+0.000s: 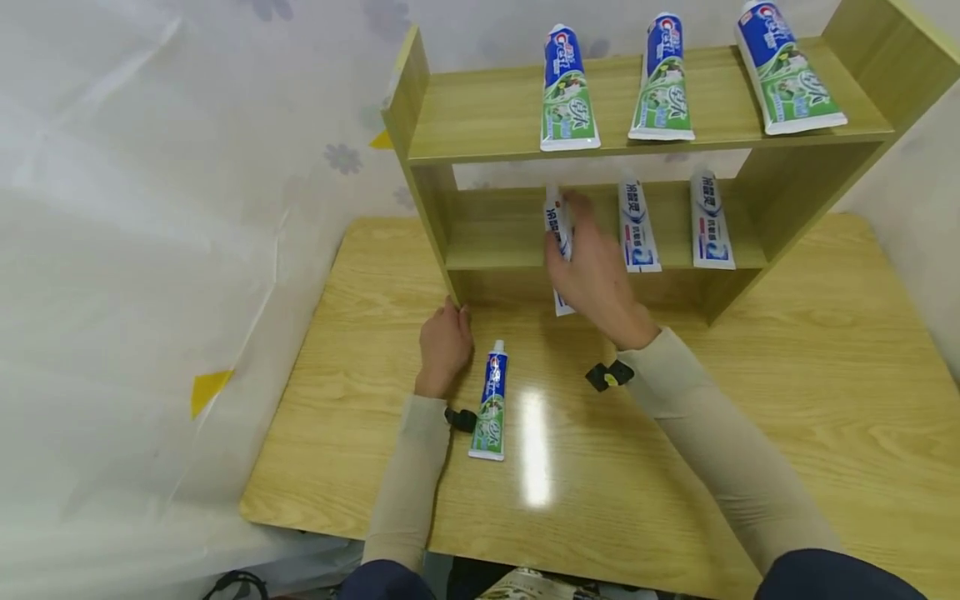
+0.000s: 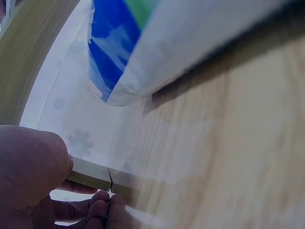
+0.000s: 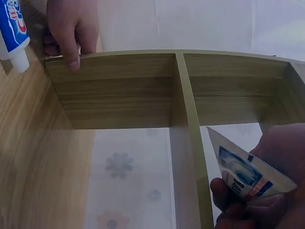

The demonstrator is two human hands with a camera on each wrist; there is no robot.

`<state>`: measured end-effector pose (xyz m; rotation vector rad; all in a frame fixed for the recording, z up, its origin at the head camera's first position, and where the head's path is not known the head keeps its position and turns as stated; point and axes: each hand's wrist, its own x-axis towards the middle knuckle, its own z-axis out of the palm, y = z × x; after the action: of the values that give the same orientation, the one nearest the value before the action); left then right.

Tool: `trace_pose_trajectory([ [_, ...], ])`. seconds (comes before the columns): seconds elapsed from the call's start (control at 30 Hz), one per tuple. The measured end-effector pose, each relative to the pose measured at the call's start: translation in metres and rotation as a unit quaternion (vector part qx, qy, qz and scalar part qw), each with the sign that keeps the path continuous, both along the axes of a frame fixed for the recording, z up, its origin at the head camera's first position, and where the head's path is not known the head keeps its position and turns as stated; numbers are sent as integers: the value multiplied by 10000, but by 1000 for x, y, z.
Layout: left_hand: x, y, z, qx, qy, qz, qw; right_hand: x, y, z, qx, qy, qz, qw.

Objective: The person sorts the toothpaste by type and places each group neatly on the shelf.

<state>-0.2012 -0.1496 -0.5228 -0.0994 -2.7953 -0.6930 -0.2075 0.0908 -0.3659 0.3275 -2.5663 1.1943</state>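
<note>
My right hand (image 1: pixel 596 275) grips a white and blue toothpaste tube (image 1: pixel 557 218) at the left part of the wooden shelf unit's middle board (image 1: pixel 495 225). In the right wrist view, the flat crimped end of this tube (image 3: pixel 240 169) points out from the curled fingers, beside the board's edge. My left hand (image 1: pixel 446 343) pinches the lower front edge of the left side panel (image 3: pixel 114 67), thumb on its inner face. Close by on the table, a blue and green toothpaste tube (image 1: pixel 491 404) lies with its cap toward the shelf.
Three blue and green tubes, one of them the left tube (image 1: pixel 570 92), lie on the top board. Right of my right hand, a white tube (image 1: pixel 637 229) and another white tube (image 1: pixel 711 221) lie on the middle board. The table (image 1: pixel 840 350) meets a plastic-covered wall (image 1: pixel 135 275).
</note>
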Motion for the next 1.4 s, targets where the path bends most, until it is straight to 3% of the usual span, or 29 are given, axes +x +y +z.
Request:
trace_pose_trajectory([
  [0.27,0,-2,0,143,29,-73,9999,-26,-5,6,414,347,-334,9980],
  [0.33,-5,-4,-11,80,81,-32,9999,-30,-6,6,475,404,-371,9974],
  [0.4,-5,-5,-10,117,39,-27,9999,-34,-6,5,549,417,-395,9968],
  [0.5,-6,-5,-12,88,-22,41,10000,-42,-9,3,641,225,-479,9965],
  [0.57,0,-3,0,177,-197,27,9996,-46,-11,2,656,-28,-533,9964],
  [0.67,2,-1,3,112,-347,76,9993,-51,-15,2,655,-362,-688,9948],
  [0.73,-2,-4,-8,139,-287,78,9995,-53,-16,2,640,-481,-772,9938],
  [0.93,-11,-10,-29,244,92,-41,9997,-53,-17,0,555,-221,-802,9950],
  [1.0,-5,-7,-15,265,12,-72,9996,-51,-16,0,538,-77,-736,9958],
  [1.1,-7,-8,-19,193,130,-97,9997,-47,-12,1,541,-91,-603,9967],
  [1.17,-2,-5,-6,146,112,-62,9998,-45,-11,3,602,-164,-510,9968],
  [1.3,-5,-6,-8,209,162,-50,9996,-43,-8,6,860,-412,-448,9944],
  [1.4,-11,-8,-20,374,7,-12,9993,-44,-7,6,1018,-538,-488,9921],
])
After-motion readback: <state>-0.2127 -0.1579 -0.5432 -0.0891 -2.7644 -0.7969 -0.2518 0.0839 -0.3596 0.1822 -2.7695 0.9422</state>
